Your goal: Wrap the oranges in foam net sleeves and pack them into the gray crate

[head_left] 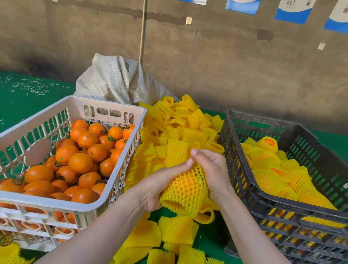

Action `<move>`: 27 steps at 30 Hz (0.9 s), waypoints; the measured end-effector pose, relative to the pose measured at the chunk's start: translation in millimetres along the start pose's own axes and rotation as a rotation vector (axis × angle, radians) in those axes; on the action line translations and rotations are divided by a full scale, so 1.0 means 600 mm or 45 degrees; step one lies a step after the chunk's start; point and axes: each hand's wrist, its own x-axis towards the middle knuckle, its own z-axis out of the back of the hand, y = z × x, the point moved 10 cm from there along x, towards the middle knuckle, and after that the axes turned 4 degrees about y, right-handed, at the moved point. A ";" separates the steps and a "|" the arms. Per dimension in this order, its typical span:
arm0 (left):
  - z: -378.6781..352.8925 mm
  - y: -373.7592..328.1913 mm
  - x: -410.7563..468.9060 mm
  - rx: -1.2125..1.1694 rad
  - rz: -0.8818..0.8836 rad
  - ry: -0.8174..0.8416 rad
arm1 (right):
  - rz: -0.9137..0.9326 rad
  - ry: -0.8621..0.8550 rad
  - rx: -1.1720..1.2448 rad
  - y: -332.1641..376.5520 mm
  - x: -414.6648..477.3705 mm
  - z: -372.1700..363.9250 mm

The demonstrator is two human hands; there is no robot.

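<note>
An orange (187, 182) sits inside a stretched yellow foam net sleeve (183, 194), held up between the two crates, just above the loose sleeves on the table. The left hand (158, 186) cups the bundle from below and the side, thumb reaching over the top, while the right hand (211, 175) curls its fingers round the far end of the net, thumbs nearly meeting; this looks like a grip for drawing the mesh evenly over the fruit so both ends overhang as padding. The pile of spare sleeves (181, 132) lies in the middle, within reach of either hand. The white crate (86, 206) of bare oranges stands to the left, the gray crate (290, 208) to the right, already partly filled with wrapped oranges (273, 165), so the work likely flows left to right. A woven sack (118, 80) slumps behind on the green table (21, 97).
</note>
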 end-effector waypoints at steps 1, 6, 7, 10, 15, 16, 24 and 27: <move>0.002 -0.004 -0.001 0.033 -0.031 -0.023 | 0.012 -0.021 -0.014 0.000 0.001 0.003; 0.026 -0.030 -0.012 0.078 -0.236 -0.195 | 0.163 -0.232 -0.251 -0.001 -0.014 0.025; 0.033 -0.033 -0.014 0.047 -0.265 -0.248 | 0.078 -0.243 -0.175 -0.016 -0.017 0.024; 0.048 -0.040 -0.019 -0.041 -0.330 -0.351 | -0.365 -0.153 0.213 -0.099 -0.034 -0.001; 0.053 -0.031 -0.016 -0.071 -0.293 -0.368 | -0.506 -0.071 0.262 -0.117 -0.070 -0.038; 0.049 -0.025 -0.013 -0.083 -0.247 -0.339 | -0.514 -0.104 0.212 -0.116 -0.071 -0.033; 0.056 -0.009 -0.020 0.200 -0.040 -0.525 | -0.422 -0.247 -0.127 -0.084 -0.069 -0.008; 0.052 -0.016 -0.023 0.148 -0.116 -0.589 | -0.404 -0.241 -0.093 -0.076 -0.068 -0.007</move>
